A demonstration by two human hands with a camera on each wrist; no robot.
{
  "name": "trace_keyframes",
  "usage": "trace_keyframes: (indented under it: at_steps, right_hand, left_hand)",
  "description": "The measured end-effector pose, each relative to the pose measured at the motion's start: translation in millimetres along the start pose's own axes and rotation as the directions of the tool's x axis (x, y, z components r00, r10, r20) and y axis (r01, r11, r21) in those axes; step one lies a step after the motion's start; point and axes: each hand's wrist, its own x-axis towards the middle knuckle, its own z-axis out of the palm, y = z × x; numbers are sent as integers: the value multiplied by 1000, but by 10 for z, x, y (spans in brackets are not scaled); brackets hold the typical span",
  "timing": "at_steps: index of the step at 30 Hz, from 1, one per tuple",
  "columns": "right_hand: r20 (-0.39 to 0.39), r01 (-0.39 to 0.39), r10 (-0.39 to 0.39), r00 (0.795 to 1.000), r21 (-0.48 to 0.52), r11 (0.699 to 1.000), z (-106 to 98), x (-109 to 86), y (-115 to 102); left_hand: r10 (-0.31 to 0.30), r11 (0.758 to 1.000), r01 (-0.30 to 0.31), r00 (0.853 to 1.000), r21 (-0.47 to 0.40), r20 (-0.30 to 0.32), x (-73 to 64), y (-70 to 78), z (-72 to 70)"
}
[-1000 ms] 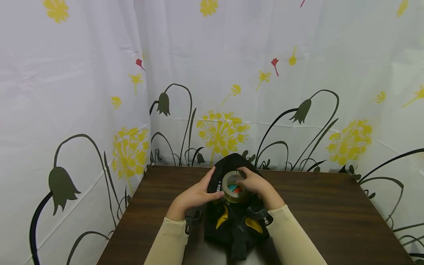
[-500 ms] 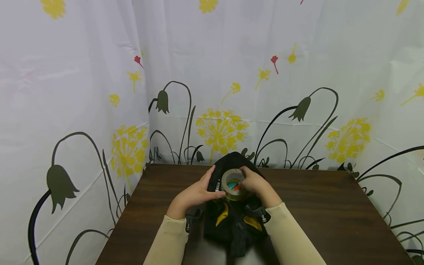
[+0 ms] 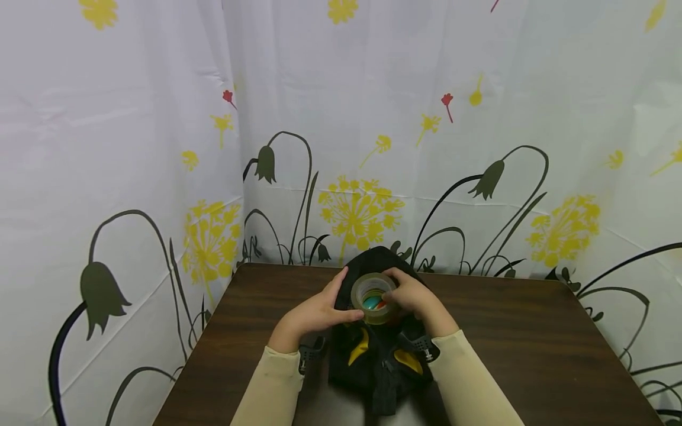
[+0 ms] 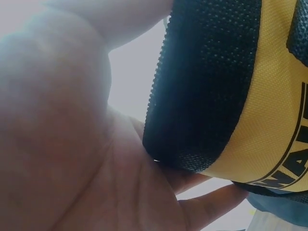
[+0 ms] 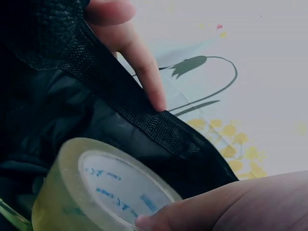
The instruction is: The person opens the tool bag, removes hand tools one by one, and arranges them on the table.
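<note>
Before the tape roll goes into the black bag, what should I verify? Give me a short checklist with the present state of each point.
1. Right hand grips the tape roll: ok.
2. Left hand holds the black bag at its edge: ok.
3. Roll is over the bag: ok.
4. Bag mouth is open wide enough: cannot tell.
5. Bag rests on the table: ok.
6. Space inside the bag: cannot tell.

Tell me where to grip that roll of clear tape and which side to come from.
Grip the roll of clear tape by its outer rim, fingers and thumb on opposite sides, coming from above and the right, as the right hand does. It sits at the mouth of the black and yellow bag with its open core facing up, and the left hand blocks the left side.
</note>
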Motion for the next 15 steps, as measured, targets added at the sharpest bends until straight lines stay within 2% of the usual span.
trace_keyframes:
  at_steps: [10,15]
  right_hand:
    - [70,21,-26,997,67,998,-66,-9,-3]
    - [138,8,-29,990,150,989,-96,-41,-24]
  left_hand:
    - [-10,1000,10,1000,3,-10,6,30,-9]
    - [2,1000,-2,1000,10,1,2,3,-13]
